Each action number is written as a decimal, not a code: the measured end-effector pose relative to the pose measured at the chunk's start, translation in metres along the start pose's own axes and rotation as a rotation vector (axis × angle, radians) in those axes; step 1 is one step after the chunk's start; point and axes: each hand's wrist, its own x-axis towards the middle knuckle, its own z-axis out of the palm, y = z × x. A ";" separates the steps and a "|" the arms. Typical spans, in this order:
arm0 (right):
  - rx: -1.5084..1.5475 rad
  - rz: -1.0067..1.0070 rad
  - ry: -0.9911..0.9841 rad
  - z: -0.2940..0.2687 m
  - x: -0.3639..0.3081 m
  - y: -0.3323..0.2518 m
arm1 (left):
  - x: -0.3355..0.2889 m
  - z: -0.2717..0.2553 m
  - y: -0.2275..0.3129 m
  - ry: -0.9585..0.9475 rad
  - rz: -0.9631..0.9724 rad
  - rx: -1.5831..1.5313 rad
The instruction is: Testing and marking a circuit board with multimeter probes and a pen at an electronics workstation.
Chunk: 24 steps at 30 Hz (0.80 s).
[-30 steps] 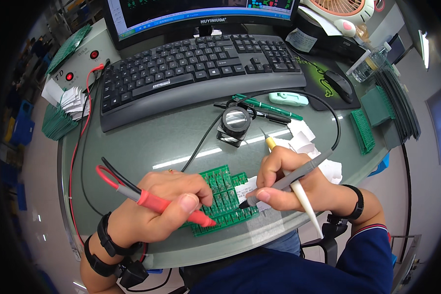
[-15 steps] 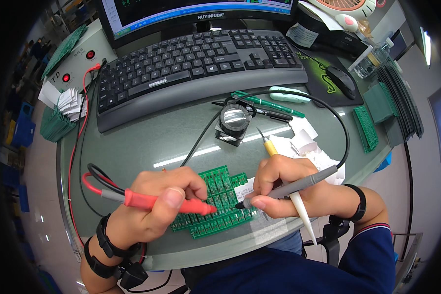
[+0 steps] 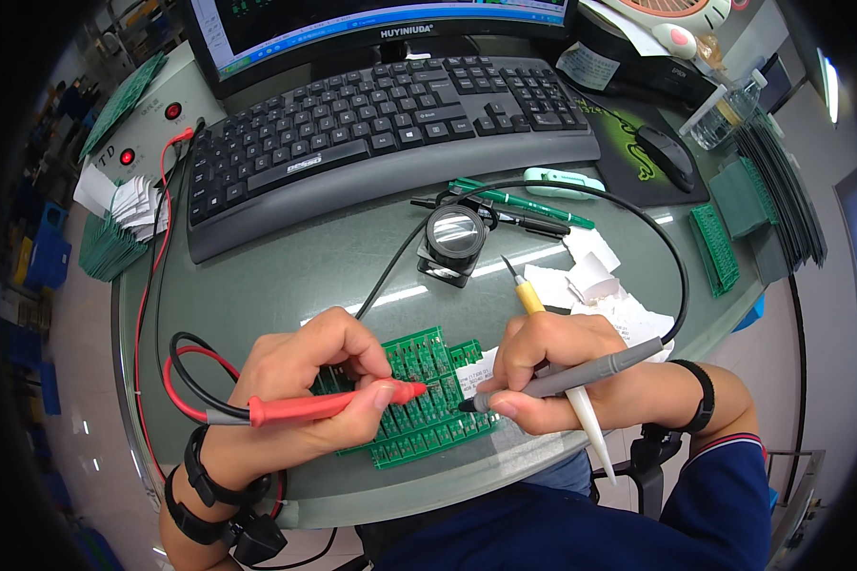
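A red test probe (image 3: pixel 300 407) is gripped between the thumb and fingers of my left hand (image 3: pixel 319 376), its tip over the green circuit board panel (image 3: pixel 424 440). My right hand (image 3: pixel 552 366) holds a grey test probe (image 3: pixel 590 369), whose dark tip points at the same panel from the right. Tucked in that hand too is a slim tool with a yellow collar (image 3: pixel 528 297), a pointed metal tip and a white tapered end. A white printed label (image 3: pixel 476 373) lies between the panel and my right fingers. Whether either tip touches the board, I cannot tell.
Beyond my hands are a black magnifier loupe (image 3: pixel 455 236), pens (image 3: pixel 528 205), torn white paper (image 3: pixel 619 309) and a keyboard (image 3: pixel 381 133). A mouse (image 3: pixel 665 157) and stacked boards (image 3: pixel 781 190) stand right. A grey box (image 3: pixel 152 119) with red buttons is left; probe cables cross the desk.
My left hand has moved slightly, bringing the red probe's tip up and a little right over the panel. The grey probe's tip has dipped slightly.
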 end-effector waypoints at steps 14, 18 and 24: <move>-0.023 -0.017 0.004 0.000 0.000 -0.001 | -0.002 0.001 -0.002 0.017 0.125 0.152; -0.029 -0.023 0.006 0.000 0.000 -0.001 | -0.002 0.002 0.000 0.011 0.124 0.149; -0.036 -0.016 -0.003 -0.001 -0.001 0.000 | 0.001 0.003 -0.003 0.039 0.211 0.206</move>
